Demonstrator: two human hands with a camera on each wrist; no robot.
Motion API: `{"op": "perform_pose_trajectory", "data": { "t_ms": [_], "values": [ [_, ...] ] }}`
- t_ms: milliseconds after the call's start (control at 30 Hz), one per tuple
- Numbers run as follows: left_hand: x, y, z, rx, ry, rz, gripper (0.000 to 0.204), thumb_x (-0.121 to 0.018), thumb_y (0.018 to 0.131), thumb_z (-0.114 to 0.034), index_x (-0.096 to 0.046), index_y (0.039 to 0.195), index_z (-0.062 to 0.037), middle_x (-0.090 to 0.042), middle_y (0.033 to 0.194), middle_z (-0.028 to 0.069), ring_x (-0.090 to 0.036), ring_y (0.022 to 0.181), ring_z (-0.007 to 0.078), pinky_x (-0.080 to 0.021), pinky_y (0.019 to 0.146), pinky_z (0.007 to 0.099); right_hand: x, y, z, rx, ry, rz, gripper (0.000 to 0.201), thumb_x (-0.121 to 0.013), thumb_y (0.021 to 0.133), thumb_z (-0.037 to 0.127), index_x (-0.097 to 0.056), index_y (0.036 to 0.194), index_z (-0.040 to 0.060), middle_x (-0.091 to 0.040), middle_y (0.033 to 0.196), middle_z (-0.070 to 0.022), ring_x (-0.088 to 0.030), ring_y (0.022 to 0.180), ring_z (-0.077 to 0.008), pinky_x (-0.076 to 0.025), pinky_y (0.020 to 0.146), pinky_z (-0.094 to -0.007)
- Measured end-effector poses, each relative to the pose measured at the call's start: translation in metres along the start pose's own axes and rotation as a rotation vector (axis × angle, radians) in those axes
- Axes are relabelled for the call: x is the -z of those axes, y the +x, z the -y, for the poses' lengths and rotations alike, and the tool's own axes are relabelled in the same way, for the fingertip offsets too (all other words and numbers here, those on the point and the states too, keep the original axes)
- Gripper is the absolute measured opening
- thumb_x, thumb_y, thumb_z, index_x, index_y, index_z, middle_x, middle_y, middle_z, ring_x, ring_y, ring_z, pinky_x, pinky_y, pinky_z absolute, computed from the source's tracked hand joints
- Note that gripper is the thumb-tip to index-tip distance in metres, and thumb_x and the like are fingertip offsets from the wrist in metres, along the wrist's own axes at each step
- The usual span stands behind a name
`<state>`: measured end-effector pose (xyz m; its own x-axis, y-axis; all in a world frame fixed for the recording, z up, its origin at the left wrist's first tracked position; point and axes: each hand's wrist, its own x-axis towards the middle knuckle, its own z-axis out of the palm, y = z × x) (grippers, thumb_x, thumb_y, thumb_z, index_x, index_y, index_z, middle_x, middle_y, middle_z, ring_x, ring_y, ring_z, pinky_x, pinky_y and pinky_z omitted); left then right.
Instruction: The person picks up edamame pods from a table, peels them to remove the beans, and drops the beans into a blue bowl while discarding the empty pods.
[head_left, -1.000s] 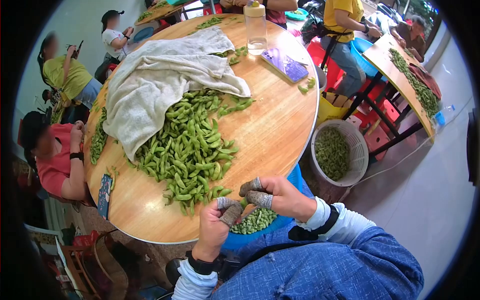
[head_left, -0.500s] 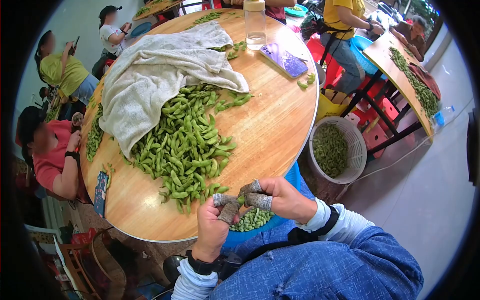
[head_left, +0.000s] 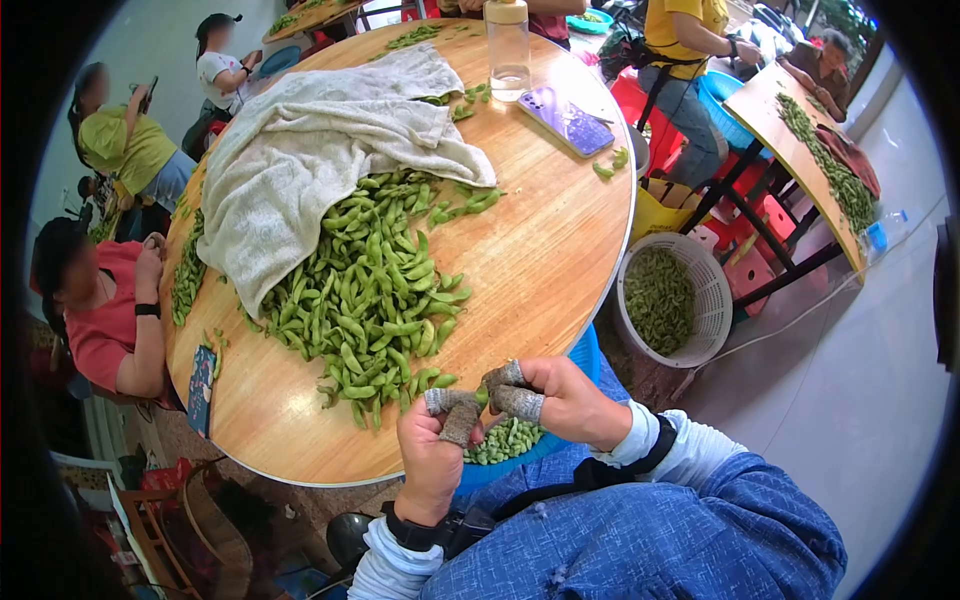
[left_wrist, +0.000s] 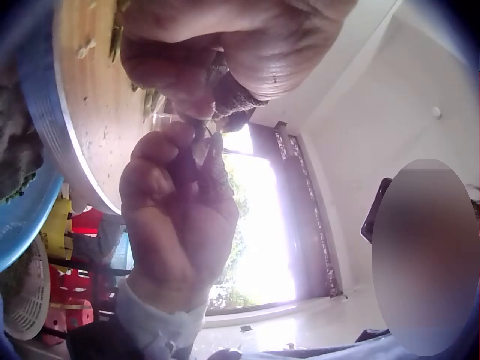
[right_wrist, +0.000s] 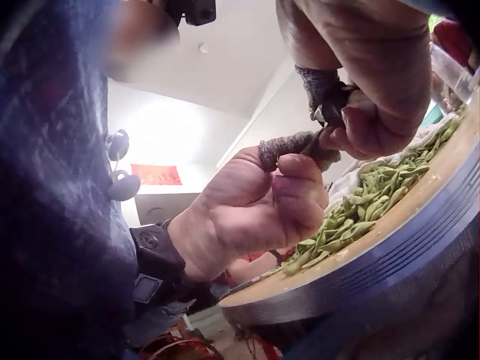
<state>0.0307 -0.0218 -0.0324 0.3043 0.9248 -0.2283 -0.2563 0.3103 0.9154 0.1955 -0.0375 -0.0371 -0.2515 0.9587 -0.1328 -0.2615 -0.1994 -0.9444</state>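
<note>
Just off the near edge of the round table (head_left: 540, 240), a small green pod (head_left: 482, 397) is pinched by the left hand (head_left: 430, 460) and the right hand (head_left: 585, 402). The two hands are held close together, with thumbs and fingers bent onto the pod, so most of it is hidden. Gray covers (head_left: 461, 420) are worn on some fingertips. Below the near edge of the table, pale green beans (head_left: 505, 442) are held in a blue tub (head_left: 590, 365).

On the near half of the table, a big heap of pods (head_left: 375, 290) is piled up. At the table's left edge, a patterned phone (head_left: 201, 395) is laid. On the floor by its right side, more pods are kept in a white basket (head_left: 716, 315). Over the back of the heap, a towel (head_left: 290, 165) is spread. On the table's far right part, a purple phone (head_left: 567, 122) is placed, with a clear bottle (head_left: 510, 60) set near it. Past the table's right side, pods are strewn along a smaller table (head_left: 768, 100).
</note>
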Motion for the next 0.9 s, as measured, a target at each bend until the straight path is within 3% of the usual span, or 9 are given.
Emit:
{"op": "perform_pose_trajectory", "data": {
  "t_ms": [333, 367, 467, 567, 667, 700, 800, 833, 900],
  "values": [
    [-0.007, -0.001, -0.004, -0.010, -0.021, -0.036, 0.006, -0.053, 0.078, 0.003, -0.053, 0.084, 0.0026, -0.053, 0.065, 0.0040, -0.048, 0.053, 0.0092, -0.039, 0.050, 0.0204, 0.000, 0.003, -0.010, 0.024, 0.113, 0.032, 0.013, -0.053, 0.084, 0.007, -0.055, 0.093, -0.0021, -0.058, 0.083, -0.0002, -0.050, 0.077, -0.0064, -0.042, 0.068, -0.0214],
    [-0.003, 0.001, 0.001, -0.036, 0.001, 0.002, 0.014, -0.057, 0.077, 0.000, -0.054, 0.090, -0.0002, -0.056, 0.072, 0.0041, -0.047, 0.053, 0.0084, -0.037, 0.046, 0.0200, -0.002, 0.003, -0.008, 0.027, 0.113, 0.023, 0.012, -0.053, 0.084, 0.008, -0.055, 0.092, -0.0018, -0.058, 0.082, -0.0003, -0.050, 0.076, -0.0066, -0.042, 0.067, -0.0219],
    [0.005, 0.004, 0.006, -0.072, 0.126, 0.029, 0.013, -0.057, 0.078, -0.001, -0.054, 0.091, 0.0009, -0.056, 0.074, 0.0031, -0.048, 0.056, 0.0083, -0.038, 0.048, 0.0205, 0.001, 0.009, -0.016, -0.054, 0.084, 0.020, 0.012, -0.054, 0.084, 0.008, -0.055, 0.091, -0.0016, -0.058, 0.081, -0.0008, -0.050, 0.076, -0.0070, -0.042, 0.068, -0.0224],
    [0.007, 0.004, 0.010, -0.291, 0.559, 0.025, 0.014, -0.058, 0.077, -0.003, -0.052, 0.086, 0.0050, -0.056, 0.071, 0.0075, -0.054, 0.059, 0.0183, -0.043, 0.053, 0.0293, 0.002, 0.009, -0.015, -0.017, 0.059, 0.027, 0.012, -0.051, 0.086, 0.009, -0.054, 0.093, -0.0006, -0.057, 0.084, 0.0002, -0.051, 0.078, -0.0074, -0.043, 0.071, -0.0231],
    [0.004, 0.002, 0.003, -0.730, 1.233, 0.102, 0.022, -0.061, 0.073, -0.008, -0.052, 0.088, 0.0055, -0.056, 0.074, 0.0154, -0.055, 0.065, 0.0320, -0.044, 0.057, 0.0383, -0.001, 0.005, -0.006, -0.037, 0.152, 0.079, 0.014, -0.051, 0.086, 0.010, -0.054, 0.092, -0.0022, -0.058, 0.084, -0.0033, -0.055, 0.079, -0.0111, -0.045, 0.072, -0.0246],
    [0.006, 0.001, 0.004, -0.717, 1.248, 0.091, 0.027, -0.064, 0.069, -0.011, -0.052, 0.088, 0.0046, -0.054, 0.076, 0.0201, -0.053, 0.069, 0.0386, -0.043, 0.059, 0.0423, -0.002, 0.005, -0.005, 0.004, 0.098, 0.054, 0.014, -0.052, 0.085, 0.009, -0.055, 0.092, -0.0027, -0.059, 0.083, -0.0034, -0.054, 0.078, -0.0101, -0.045, 0.071, -0.0245],
    [0.008, 0.001, 0.007, -0.825, 1.185, 0.088, 0.027, -0.064, 0.069, -0.010, -0.051, 0.087, 0.0052, -0.055, 0.075, 0.0184, -0.053, 0.067, 0.0375, -0.043, 0.058, 0.0420, -0.005, 0.004, -0.001, 0.057, 0.072, 0.051, 0.013, -0.053, 0.084, 0.008, -0.055, 0.091, -0.0032, -0.060, 0.083, -0.0035, -0.053, 0.078, -0.0088, -0.044, 0.070, -0.0239],
    [0.006, 0.001, 0.006, -0.811, 1.130, 0.082, 0.023, -0.062, 0.071, -0.010, -0.052, 0.086, 0.0039, -0.054, 0.070, 0.0177, -0.054, 0.064, 0.0349, -0.043, 0.056, 0.0384, -0.005, 0.003, 0.000, 0.063, 0.084, 0.055, 0.013, -0.053, 0.084, 0.008, -0.056, 0.091, -0.0032, -0.060, 0.083, -0.0034, -0.053, 0.078, -0.0086, -0.044, 0.071, -0.0237],
    [0.006, 0.000, 0.011, -0.629, 0.878, 0.085, 0.017, -0.059, 0.075, -0.011, -0.052, 0.084, 0.0026, -0.054, 0.066, 0.0133, -0.055, 0.060, 0.0284, -0.042, 0.054, 0.0344, -0.005, 0.004, -0.003, 0.053, 0.079, 0.067, 0.013, -0.054, 0.084, 0.008, -0.056, 0.091, -0.0030, -0.060, 0.083, -0.0031, -0.053, 0.078, -0.0083, -0.044, 0.071, -0.0236]
  ]
}}
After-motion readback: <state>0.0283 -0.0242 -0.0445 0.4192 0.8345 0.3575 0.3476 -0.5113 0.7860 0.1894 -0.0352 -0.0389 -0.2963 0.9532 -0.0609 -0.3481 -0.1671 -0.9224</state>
